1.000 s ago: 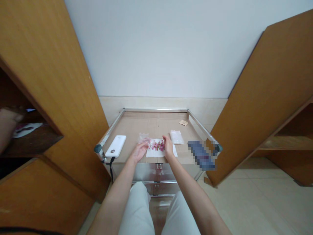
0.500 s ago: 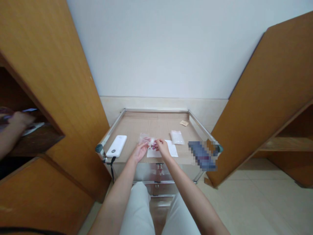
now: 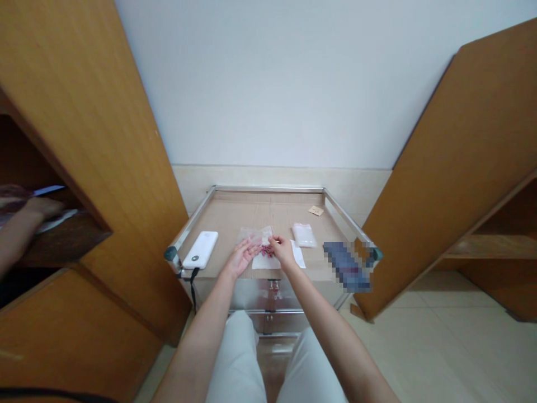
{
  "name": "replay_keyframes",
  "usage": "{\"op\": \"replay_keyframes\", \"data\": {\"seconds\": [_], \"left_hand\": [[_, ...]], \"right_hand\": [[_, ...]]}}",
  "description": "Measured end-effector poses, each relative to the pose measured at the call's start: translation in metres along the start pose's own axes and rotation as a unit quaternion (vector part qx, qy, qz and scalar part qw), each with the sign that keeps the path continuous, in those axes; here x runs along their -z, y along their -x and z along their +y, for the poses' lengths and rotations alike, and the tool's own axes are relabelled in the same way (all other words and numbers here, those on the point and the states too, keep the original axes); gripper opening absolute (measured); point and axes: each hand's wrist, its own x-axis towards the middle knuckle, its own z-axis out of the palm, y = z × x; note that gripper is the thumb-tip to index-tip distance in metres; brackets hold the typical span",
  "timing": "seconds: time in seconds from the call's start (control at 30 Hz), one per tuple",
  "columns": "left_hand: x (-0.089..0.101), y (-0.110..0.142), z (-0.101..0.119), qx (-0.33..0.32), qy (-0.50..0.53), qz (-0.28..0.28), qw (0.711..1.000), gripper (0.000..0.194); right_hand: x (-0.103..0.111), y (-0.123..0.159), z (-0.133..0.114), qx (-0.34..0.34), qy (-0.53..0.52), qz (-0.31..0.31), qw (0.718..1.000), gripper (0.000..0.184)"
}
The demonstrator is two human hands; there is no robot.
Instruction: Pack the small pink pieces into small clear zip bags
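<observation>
Plastic bag (image 3: 255, 235) — one — pinched by right hand's (image 3: 283, 251) fingers, left hand's (image 3: 241, 258) fingers spread open.

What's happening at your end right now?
Left hand open beside clear plastic bag; right hand pinching its edge. Small pink pieces at the bag, over white paper. White power bank off left.

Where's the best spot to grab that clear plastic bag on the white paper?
Pinch the top edge of the clear plastic bag, coming from above on the near side, close to where the right hand is pinching. The film looks thin and limp, so a flat edge probably gives the surest hold, and it keeps your fingers off the pink buds bunched low.
</observation>
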Motion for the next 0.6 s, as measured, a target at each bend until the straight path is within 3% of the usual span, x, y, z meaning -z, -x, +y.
{"op": "replay_keyframes", "data": {"seconds": [0.4,0.6], "left_hand": [[0.0017,-0.0011,0.0018,0.026,0.002,0.01,1.0,0.03],[-0.0043,0.0012,0.0001,0.031,-0.025,0.015,0.999,0.022]], "right_hand": [[0.0009,0.0024,-0.002,0.038,-0.012,0.027,0.999,0.021],[0.0067,0.0038,-0.0017,0.063,0.006,-0.022,0.998,0.022]]}}
